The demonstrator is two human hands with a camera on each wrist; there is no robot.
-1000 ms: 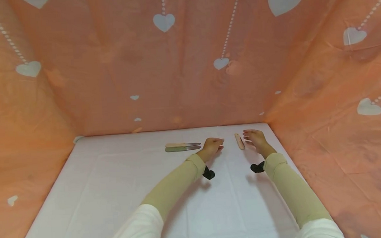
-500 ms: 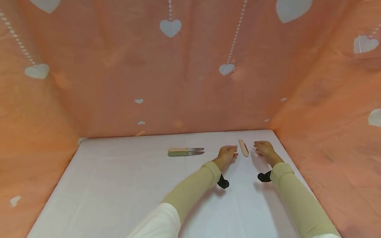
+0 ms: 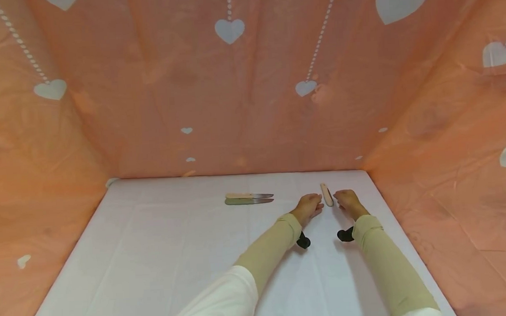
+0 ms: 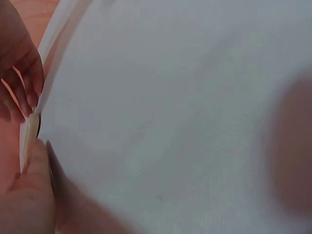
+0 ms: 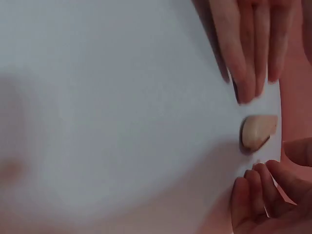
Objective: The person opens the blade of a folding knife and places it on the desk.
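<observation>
On the white table's far right part lies a folded pocket knife with a pale wooden handle, its blade tucked in. My left hand is close on its left side with fingers extended toward it. From the right, my right hand comes close with loosely bent fingers. Both wrist views show the fingers around the pale handle, partly hidden there; I cannot tell whether any fingertip touches it. Further left, two unfolded knives lie parallel: one with a pale wooden handle, one with a green handle, blades pointing right.
The white tabletop ends at a peach curtain printed with white hearts, which hangs behind and at both sides. Dark wrist-worn pieces stick out under both forearms. The right hand is near the table's right edge.
My left hand has moved right, away from the two unfolded knives and up to the folded pocket knife. My right hand has come in closer to it from the right. The head view has shifted slightly.
</observation>
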